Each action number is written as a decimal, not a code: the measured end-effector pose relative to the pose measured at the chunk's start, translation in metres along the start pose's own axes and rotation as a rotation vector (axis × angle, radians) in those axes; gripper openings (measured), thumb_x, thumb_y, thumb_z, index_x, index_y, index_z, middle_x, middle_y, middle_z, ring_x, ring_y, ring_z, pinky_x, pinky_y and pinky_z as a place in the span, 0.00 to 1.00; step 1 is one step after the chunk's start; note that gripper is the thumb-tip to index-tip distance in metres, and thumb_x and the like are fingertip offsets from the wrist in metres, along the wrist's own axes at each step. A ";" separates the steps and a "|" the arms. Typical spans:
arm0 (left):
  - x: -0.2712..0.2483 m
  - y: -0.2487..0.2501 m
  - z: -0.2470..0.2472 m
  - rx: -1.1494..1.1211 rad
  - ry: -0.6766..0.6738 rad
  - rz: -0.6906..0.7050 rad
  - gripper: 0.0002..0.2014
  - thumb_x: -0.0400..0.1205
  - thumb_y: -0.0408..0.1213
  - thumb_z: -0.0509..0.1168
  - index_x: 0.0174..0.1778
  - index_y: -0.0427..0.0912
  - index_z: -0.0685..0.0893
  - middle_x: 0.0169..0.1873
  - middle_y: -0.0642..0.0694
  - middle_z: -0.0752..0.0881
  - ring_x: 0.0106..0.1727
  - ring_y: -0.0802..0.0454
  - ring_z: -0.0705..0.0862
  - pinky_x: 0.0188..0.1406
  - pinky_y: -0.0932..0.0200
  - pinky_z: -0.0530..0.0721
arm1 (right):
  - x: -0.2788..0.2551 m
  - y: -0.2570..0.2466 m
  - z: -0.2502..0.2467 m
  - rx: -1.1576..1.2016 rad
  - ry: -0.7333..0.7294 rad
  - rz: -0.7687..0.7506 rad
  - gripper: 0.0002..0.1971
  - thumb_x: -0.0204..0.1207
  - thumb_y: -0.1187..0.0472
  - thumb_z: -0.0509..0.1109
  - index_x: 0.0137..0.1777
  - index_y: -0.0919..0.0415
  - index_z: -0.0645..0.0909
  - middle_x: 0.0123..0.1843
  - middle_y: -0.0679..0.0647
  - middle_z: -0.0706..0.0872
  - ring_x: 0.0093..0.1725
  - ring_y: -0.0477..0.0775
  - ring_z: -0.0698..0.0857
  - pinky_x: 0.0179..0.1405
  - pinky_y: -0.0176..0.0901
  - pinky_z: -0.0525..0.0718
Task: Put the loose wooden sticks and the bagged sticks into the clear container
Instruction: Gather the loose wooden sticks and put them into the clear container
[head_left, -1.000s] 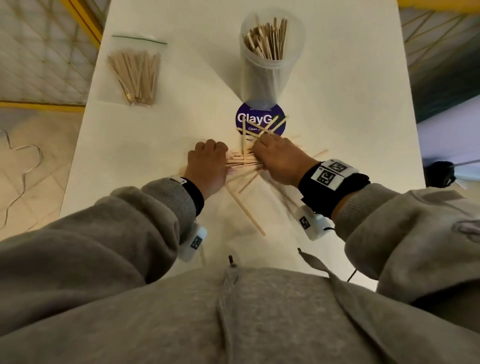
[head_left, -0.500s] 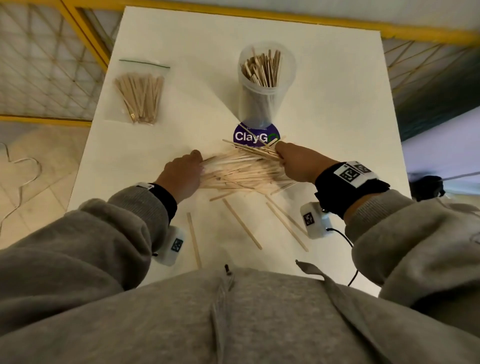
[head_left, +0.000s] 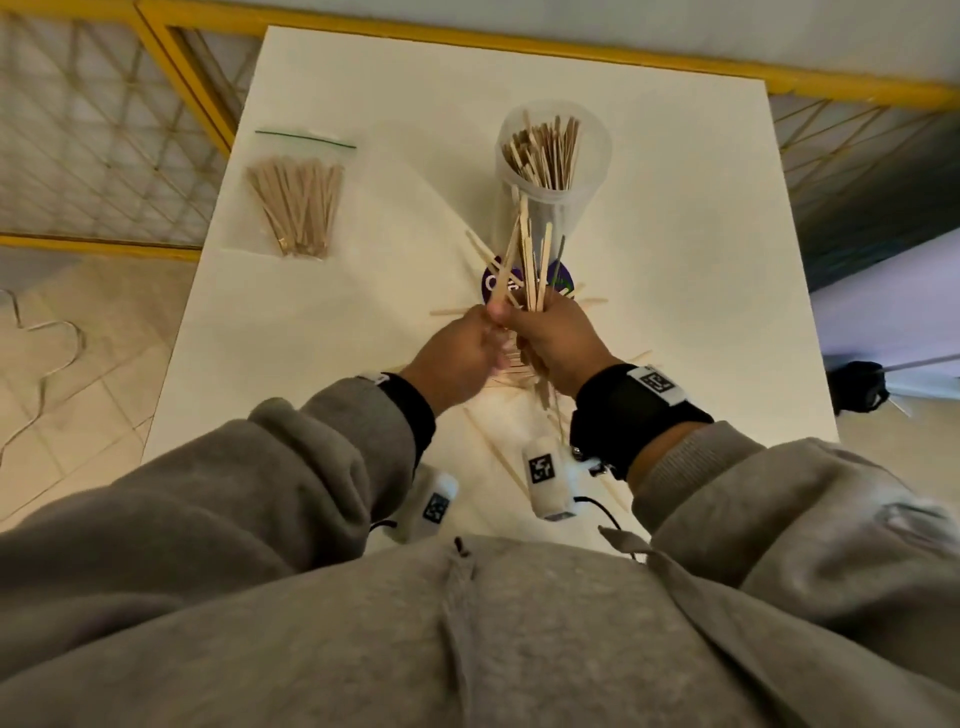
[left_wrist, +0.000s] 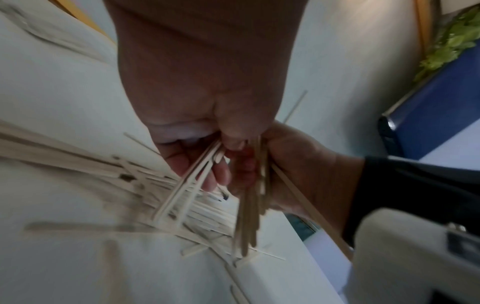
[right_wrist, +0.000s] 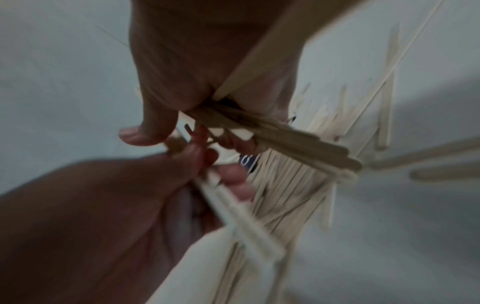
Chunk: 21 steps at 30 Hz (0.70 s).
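Halfway, by my reckoning: the clear container holds many sticks, both the left hand and right hand clamp a raised bundle of sticks just before it, strays beneath, bagged sticks untouched to its left.

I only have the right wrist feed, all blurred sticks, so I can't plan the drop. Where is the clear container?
Observer: The clear container stands upright just beyond both hands, part-filled with sticks.
Operator: And the bagged sticks?
Observer: The bag of sticks lies flat at the far left of the table, with neither hand near it.
Operator: Is my bundle in yet?
Observer: No. The left hand and right hand grip the bundle with its tips pointing up, outside the container's mouth.
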<state>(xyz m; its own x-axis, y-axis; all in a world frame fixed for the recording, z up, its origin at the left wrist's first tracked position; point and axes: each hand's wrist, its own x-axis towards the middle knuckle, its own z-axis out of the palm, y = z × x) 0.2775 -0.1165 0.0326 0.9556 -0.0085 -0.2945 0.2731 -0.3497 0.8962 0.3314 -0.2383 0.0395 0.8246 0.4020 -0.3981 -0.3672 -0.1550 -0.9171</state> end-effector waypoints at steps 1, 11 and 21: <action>0.000 0.006 0.002 0.025 -0.006 0.042 0.11 0.86 0.26 0.52 0.60 0.34 0.77 0.37 0.53 0.79 0.33 0.69 0.80 0.37 0.78 0.76 | 0.003 0.001 0.007 0.056 0.027 -0.004 0.09 0.73 0.62 0.77 0.39 0.64 0.80 0.21 0.51 0.81 0.21 0.52 0.76 0.19 0.36 0.74; 0.002 0.002 -0.026 0.030 0.095 -0.023 0.16 0.80 0.44 0.68 0.61 0.42 0.79 0.58 0.49 0.85 0.56 0.56 0.83 0.59 0.58 0.79 | 0.016 0.007 0.013 -0.244 0.200 -0.027 0.05 0.79 0.53 0.68 0.44 0.52 0.82 0.31 0.42 0.83 0.30 0.42 0.81 0.31 0.37 0.78; 0.018 0.036 -0.039 -0.205 0.341 -0.032 0.18 0.69 0.52 0.75 0.48 0.44 0.85 0.38 0.50 0.90 0.43 0.52 0.88 0.52 0.47 0.87 | 0.012 0.000 0.036 -0.385 -0.016 -0.038 0.12 0.74 0.63 0.74 0.55 0.64 0.79 0.32 0.54 0.86 0.27 0.51 0.85 0.33 0.49 0.87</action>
<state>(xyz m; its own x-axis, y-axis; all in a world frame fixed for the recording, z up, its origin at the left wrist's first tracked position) 0.3086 -0.0933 0.0729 0.9189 0.3225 -0.2270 0.2866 -0.1506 0.9461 0.3265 -0.2009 0.0356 0.8267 0.4272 -0.3662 -0.1460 -0.4657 -0.8728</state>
